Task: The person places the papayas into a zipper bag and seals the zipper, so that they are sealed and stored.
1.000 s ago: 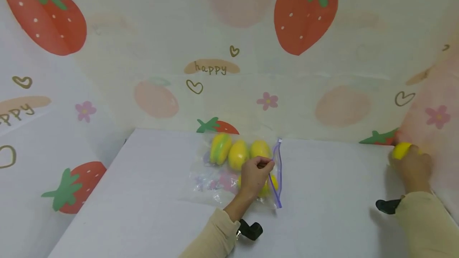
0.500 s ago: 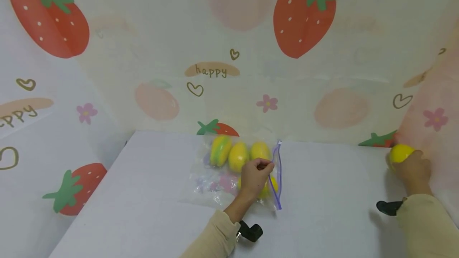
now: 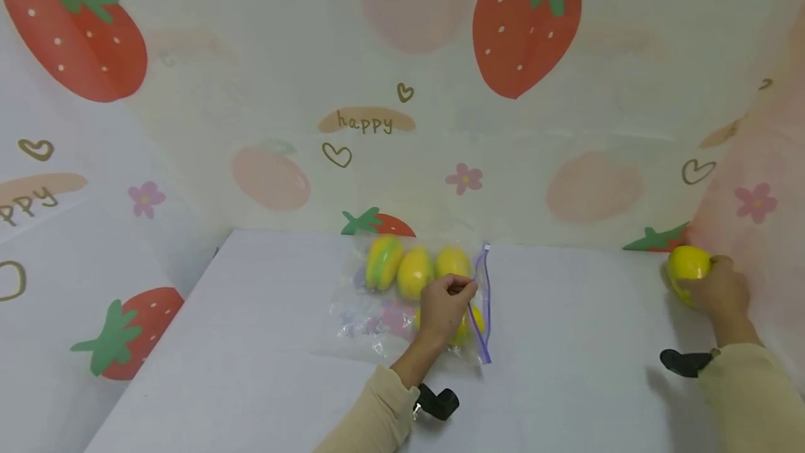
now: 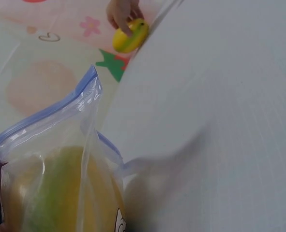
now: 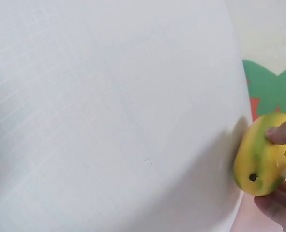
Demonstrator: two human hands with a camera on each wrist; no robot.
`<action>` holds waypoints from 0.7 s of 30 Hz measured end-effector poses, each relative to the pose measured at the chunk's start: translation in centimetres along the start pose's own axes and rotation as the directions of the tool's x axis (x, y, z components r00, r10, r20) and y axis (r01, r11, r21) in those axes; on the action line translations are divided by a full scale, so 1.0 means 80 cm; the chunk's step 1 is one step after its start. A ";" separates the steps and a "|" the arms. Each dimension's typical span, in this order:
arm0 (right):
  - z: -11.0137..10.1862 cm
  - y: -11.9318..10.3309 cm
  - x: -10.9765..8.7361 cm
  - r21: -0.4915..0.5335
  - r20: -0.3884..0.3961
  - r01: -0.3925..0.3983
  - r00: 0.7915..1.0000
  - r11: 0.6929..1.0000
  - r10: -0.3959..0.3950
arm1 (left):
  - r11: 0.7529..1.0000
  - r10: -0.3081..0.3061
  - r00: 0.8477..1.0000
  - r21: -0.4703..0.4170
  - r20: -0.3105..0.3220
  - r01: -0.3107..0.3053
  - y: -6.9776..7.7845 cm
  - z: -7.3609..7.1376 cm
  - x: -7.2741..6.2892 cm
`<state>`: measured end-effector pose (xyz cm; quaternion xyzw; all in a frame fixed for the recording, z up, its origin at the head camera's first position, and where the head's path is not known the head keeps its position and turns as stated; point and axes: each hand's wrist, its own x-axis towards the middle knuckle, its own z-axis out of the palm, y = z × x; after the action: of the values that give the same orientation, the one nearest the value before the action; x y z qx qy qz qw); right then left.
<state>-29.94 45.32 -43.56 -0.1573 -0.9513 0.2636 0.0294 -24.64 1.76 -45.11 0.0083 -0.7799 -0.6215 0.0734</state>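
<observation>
A clear zip bag [image 3: 352,331] with a purple zip edge lies on the table, several yellow mangoes [image 3: 415,275] inside, one of them streaked green. My left hand [image 3: 440,310] pinches the bag's edge by the zip, and in the left wrist view the bag's mouth [image 4: 46,113] gapes a little. At the table's far right corner my right hand [image 3: 723,296] grips another mango [image 3: 687,264]. That mango [image 5: 261,154] shows yellow skin, a green band and a dark stem spot in the right wrist view, held between thumb and fingers.
The white table [image 3: 578,341] meets a strawberry-printed backdrop [image 3: 528,26] behind and at both sides. A black wrist-camera mount [image 3: 439,403] sits under the left wrist, another black mount [image 3: 685,363] by the right one.
My right hand has drawn the mango slightly left from the corner, and more of it shows. The left hand has kept its pinch on the bag without moving.
</observation>
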 end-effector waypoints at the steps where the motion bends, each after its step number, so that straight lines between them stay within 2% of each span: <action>1: 0.000 0.001 -0.001 0.004 -0.003 0.008 1.000 1.000 -0.008 | 1.000 0.000 1.000 -0.001 0.001 0.000 0.000 0.000 0.000; 8: 0.000 0.002 -0.012 0.083 0.005 0.066 0.998 0.994 -0.066 | 1.000 -0.002 1.000 -0.012 -0.001 0.002 0.002 -0.001 0.000; 14: 0.004 0.003 -0.025 0.110 0.025 0.095 0.995 0.989 -0.098 | 1.000 0.000 1.000 -0.015 -0.003 0.000 0.002 -0.001 0.001; 21: 0.011 -0.005 -0.043 0.140 0.063 0.092 0.993 0.986 -0.101 | 1.000 0.014 1.000 -0.025 -0.007 -0.015 -0.001 0.000 0.003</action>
<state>-26.89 43.46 -44.01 -0.0993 -0.9379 0.3319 0.0197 -24.89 1.68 -45.18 0.0039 -0.7719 -0.6306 0.0806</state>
